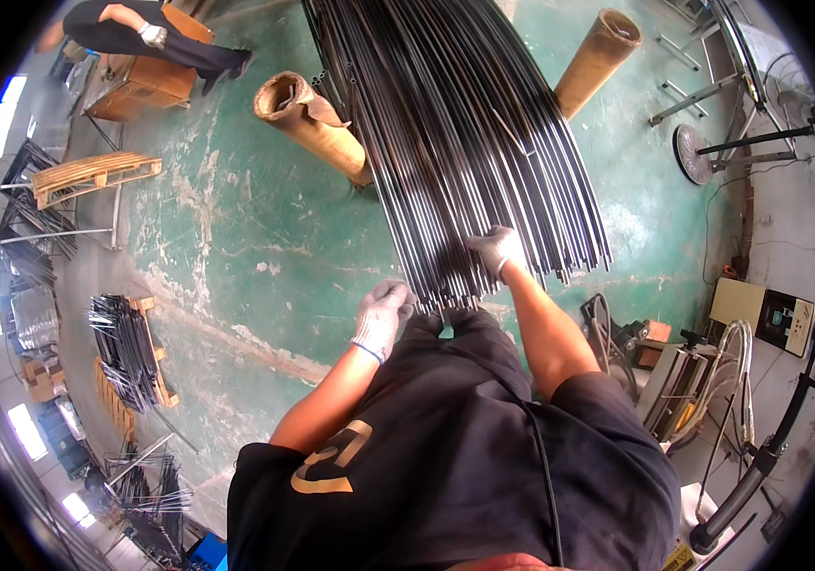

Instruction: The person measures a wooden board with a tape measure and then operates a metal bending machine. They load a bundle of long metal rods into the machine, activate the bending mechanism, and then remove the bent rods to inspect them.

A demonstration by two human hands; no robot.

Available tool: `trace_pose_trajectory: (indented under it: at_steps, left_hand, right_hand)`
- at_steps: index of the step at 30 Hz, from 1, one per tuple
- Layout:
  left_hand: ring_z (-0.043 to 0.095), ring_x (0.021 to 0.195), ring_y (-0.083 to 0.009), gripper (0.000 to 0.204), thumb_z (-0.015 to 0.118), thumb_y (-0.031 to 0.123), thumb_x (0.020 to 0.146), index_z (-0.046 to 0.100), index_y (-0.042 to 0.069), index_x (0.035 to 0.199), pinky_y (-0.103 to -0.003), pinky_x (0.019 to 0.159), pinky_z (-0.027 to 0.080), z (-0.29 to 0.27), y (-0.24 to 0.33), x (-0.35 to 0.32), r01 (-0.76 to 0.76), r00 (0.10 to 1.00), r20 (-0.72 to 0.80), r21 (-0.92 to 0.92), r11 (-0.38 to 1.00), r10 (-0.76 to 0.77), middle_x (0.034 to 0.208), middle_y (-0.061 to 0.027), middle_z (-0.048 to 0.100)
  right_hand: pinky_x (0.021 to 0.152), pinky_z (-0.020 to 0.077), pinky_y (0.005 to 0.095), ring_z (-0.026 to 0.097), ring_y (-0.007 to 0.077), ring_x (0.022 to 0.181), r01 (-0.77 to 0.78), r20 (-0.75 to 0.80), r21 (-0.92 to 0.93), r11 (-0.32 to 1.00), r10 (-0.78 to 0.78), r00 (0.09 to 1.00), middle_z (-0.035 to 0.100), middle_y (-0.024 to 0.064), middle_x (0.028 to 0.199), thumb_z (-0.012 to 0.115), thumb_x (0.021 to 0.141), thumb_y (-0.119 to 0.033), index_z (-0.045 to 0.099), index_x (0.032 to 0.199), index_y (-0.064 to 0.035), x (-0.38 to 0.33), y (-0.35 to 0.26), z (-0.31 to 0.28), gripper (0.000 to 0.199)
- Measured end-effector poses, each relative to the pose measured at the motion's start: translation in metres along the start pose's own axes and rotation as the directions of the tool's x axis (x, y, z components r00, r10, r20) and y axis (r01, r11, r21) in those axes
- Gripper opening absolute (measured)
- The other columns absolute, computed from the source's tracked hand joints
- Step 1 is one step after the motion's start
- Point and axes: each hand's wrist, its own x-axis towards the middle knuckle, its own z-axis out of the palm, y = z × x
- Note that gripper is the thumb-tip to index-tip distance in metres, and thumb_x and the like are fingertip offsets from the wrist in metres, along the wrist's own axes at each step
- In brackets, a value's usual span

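A wide layer of long, thin dark metal rods (455, 143) lies side by side in front of me, with the near ends close to my legs. My left hand (387, 306), in a pale knitted glove, is curled beside the near left ends of the rods. Whatever its fingers may hold is hidden. My right hand (495, 249), also gloved, rests over the rods near their front ends. Its fingers are bent in, and I cannot make out what lies inside them. A short loose piece (512, 133) lies slantwise across the rods farther up.
Brown cardboard tubes stand at the left (317, 133) and right (598, 62) of the rods. A wooden pallet (93, 179) and bundled dark rods (125, 352) are at the left. Another person (155, 38) stands far left. Cabled equipment (684, 381) is at the right.
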Motion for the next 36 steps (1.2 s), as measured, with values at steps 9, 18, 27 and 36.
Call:
trace_pose_trajectory:
  at_steps: [9, 18, 27, 36]
  left_hand:
    - [0.063, 0.074, -0.0135, 0.015, 0.062, 0.016, 0.105, 0.067, 0.003, 0.109, -0.029, 0.069, 0.052, 0.028, 0.001, 0.004, 0.027, 1.000, 0.006, 0.000, 1.000, -0.027, 0.088, -0.0062, 0.070]
    - [0.065, 0.074, -0.0125, 0.012, 0.060, 0.015, 0.107, 0.067, 0.005, 0.106, -0.029, 0.070, 0.054, 0.046, 0.015, 0.017, 0.011, 0.980, 0.198, 0.092, 0.996, -0.029, 0.091, -0.0059, 0.073]
    - [0.065, 0.075, -0.0142, 0.019, 0.062, 0.023, 0.107, 0.066, 0.005, 0.106, -0.030, 0.070, 0.055, 0.049, 0.041, 0.062, -0.031, 0.922, 0.387, 0.109, 0.994, -0.013, 0.089, -0.0048, 0.070]
    - [0.070, 0.089, -0.0254, 0.028, 0.051, 0.033, 0.112, 0.064, 0.008, 0.110, -0.043, 0.084, 0.060, 0.081, 0.077, 0.105, 0.241, 0.753, 0.656, -0.202, 0.949, -0.052, 0.095, -0.0090, 0.072]
  right_hand:
    - [0.073, 0.0642, 0.0382, 0.077, 0.0234, 0.080, -0.336, 0.517, 0.717, 0.611, -0.141, 0.845, 0.077, 0.0172, 0.098, 0.081, 0.093, -0.020, 0.059, 0.127, 0.0133, -0.005, 0.008, -0.050, 0.053]
    - [0.050, 0.0505, 0.0346, 0.057, 0.0180, 0.051, -0.208, 0.335, 0.631, 0.748, -0.020, 0.942, 0.065, 0.0066, 0.074, 0.067, 0.106, -0.033, 0.067, 0.104, 0.0014, -0.046, -0.038, -0.062, 0.035]
    - [0.050, 0.0551, 0.0381, 0.067, 0.0242, 0.055, -0.132, 0.283, 0.553, 0.823, -0.037, 0.958, 0.068, 0.0144, 0.075, 0.071, 0.101, -0.023, 0.063, 0.102, 0.0081, -0.143, -0.032, -0.081, 0.032]
    - [0.062, 0.0586, 0.0359, 0.073, 0.0210, 0.068, -0.195, 0.336, 0.581, 0.790, -0.015, 0.942, 0.075, 0.0126, 0.083, 0.064, 0.105, -0.039, 0.069, 0.101, 0.0045, -0.349, 0.077, -0.056, 0.044]
